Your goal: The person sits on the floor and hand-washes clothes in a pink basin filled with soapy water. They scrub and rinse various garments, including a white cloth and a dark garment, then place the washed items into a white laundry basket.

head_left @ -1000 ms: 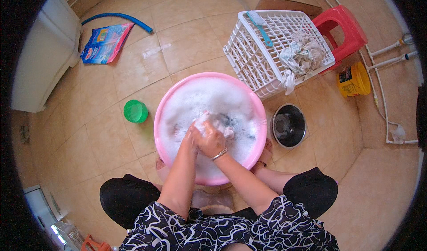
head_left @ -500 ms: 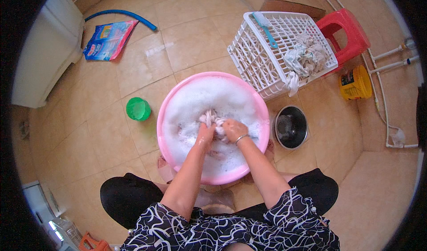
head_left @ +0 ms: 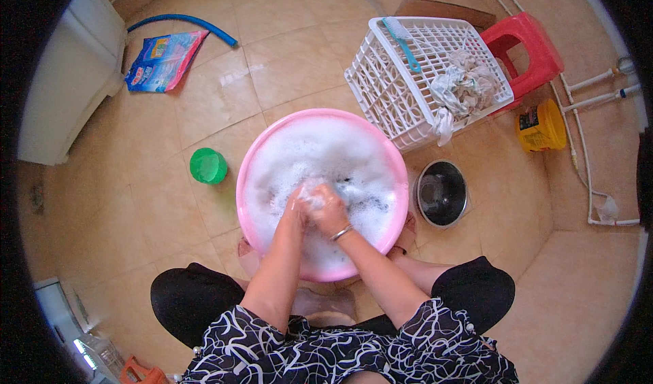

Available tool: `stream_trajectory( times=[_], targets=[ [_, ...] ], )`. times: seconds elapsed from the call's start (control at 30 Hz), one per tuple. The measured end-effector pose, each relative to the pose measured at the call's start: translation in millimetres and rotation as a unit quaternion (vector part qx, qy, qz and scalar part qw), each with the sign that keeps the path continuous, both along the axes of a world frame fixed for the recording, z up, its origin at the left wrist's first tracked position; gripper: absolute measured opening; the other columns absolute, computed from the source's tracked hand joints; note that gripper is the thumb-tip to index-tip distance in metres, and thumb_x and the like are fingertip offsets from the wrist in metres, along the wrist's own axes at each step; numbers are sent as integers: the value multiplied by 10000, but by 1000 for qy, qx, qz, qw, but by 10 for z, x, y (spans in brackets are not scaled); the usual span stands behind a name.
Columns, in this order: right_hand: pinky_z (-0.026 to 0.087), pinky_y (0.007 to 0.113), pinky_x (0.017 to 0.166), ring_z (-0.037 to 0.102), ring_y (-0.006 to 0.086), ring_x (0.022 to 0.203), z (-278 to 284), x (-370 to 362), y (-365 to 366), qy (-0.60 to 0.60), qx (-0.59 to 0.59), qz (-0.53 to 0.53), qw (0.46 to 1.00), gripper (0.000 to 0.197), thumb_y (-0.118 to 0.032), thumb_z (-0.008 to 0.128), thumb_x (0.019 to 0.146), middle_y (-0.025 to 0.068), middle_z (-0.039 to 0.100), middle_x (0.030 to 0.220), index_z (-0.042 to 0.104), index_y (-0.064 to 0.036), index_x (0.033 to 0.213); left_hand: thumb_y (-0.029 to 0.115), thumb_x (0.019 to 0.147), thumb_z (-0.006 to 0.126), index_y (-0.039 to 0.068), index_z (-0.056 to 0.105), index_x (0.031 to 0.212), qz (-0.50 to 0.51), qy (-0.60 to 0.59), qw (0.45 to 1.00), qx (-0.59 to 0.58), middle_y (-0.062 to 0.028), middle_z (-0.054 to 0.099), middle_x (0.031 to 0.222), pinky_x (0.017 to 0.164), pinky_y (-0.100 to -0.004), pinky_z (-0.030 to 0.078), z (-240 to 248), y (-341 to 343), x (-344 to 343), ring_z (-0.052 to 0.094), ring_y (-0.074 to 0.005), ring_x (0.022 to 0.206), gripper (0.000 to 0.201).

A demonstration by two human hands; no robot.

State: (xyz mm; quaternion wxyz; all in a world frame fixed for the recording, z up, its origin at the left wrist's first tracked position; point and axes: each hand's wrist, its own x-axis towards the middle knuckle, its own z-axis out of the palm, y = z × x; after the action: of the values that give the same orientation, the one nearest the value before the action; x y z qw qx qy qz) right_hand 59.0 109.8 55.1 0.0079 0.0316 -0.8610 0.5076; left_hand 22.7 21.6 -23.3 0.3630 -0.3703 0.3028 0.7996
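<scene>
Inside the pink basin (head_left: 333, 272), as the head view shows, the left hand (head_left: 296, 204) and right hand (head_left: 329, 208) press together, both closed round a bunched pale cloth (head_left: 313, 189) near the basin's centre. Blur and suds (head_left: 318, 142) hide the exact placing of the fingertips. A silver bracelet (head_left: 341, 232) circles the right wrist. Left of the basin stands a green cup (head_left: 208, 166); near its right side sits a metal bowl (head_left: 442, 193). Beyond the basin to the right is a white basket (head_left: 388, 88), bearing a turquoise brush (head_left: 411, 60) and crumpled cloths (head_left: 462, 88). Further from the basin, past that basket, are a red stool (head_left: 537, 47) and a yellow tub (head_left: 542, 127). Beyond the basin to the left lie a blue-and-pink packet (head_left: 160, 64) and a blue hose (head_left: 183, 19).
</scene>
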Motion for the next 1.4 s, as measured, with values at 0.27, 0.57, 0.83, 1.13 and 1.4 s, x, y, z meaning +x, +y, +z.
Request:
stream_trajectory(
  times=[0.27,0.57,0.83,1.13,1.4],
  targets=[
    [407,432,767,546,353,870,329,-538,407,-296,221,-42,928,464,-491,427,787,208,570,933,576,-83,952,205,782,487,5,546,927,-64,262,936,-224,-123,594,856,624,-349,450,580,259,167,555,-209,708,255],
    [364,364,887,487,285,1054,-7,-355,508,-407,364,200,814,542,-444,602,661,152,518,1116,542,-64,1043,267,702,566,35,454,1109,-599,503,595,-183,-169,533,1058,821,-373,385,729,442,439,492,-312,970,481],
    [450,276,729,551,150,796,472,-291,646,-222,-291,121,923,363,-190,643,695,66,582,878,536,-21,998,348,850,439,23,602,859,-106,410,889,-176,-51,589,864,678,-259,436,874,-161,-304,539,-129,763,363],
    [434,331,651,539,226,734,741,-673,389,13,-12,-138,990,368,-223,647,690,131,559,820,447,-5,909,429,796,506,33,406,1145,15,249,952,177,-78,513,1044,794,-349,438,1229,347,31,524,-207,906,538],
    [442,419,807,529,282,946,704,-552,767,-320,-573,202,727,699,-325,729,605,156,511,1018,339,-80,1131,131,619,704,54,516,932,-99,188,973,92,-74,546,766,558,-310,470,1543,385,143,559,-178,650,373]
  ],
)
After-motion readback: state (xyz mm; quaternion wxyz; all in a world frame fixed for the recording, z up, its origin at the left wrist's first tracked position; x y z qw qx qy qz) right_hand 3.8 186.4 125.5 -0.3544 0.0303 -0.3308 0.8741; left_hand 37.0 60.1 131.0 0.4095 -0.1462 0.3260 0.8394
